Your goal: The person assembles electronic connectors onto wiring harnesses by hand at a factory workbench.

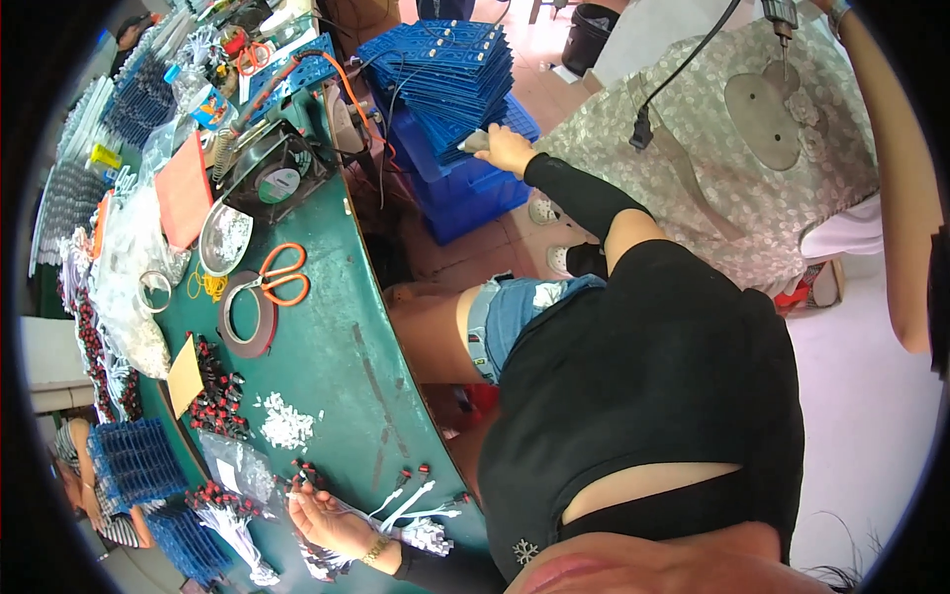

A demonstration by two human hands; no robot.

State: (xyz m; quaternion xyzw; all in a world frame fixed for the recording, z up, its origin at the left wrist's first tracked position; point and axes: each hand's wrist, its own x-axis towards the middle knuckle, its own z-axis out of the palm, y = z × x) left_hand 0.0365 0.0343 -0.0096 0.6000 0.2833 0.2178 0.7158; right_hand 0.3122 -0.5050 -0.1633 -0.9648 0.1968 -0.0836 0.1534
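Observation:
My left hand (332, 525) is low over the green table with its fingers curled to a pinch. What sits between the fingertips is too small to make out. White cables (421, 530) with small black-and-red connectors lie beside and under that hand. Near it are a pile of small white plastic pieces (287, 423) and a clear plastic bag (237, 465). My right hand (510, 150) reaches out beyond the table edge, closed round a small grey flat thing (475, 143). It is at the near corner of a tall stack of blue boards (440, 74), which rests on a blue plastic crate (465, 203).
On the green table (341, 386) lie orange-handled scissors (285, 275), a tape roll (247, 315), a metal bowl (226, 240) and a small fan (277, 183). A co-worker in a patterned apron (683, 188) stands close by, an arm (901, 198) near a drill-like tool (782, 15). A black cable plug (641, 136) hangs there.

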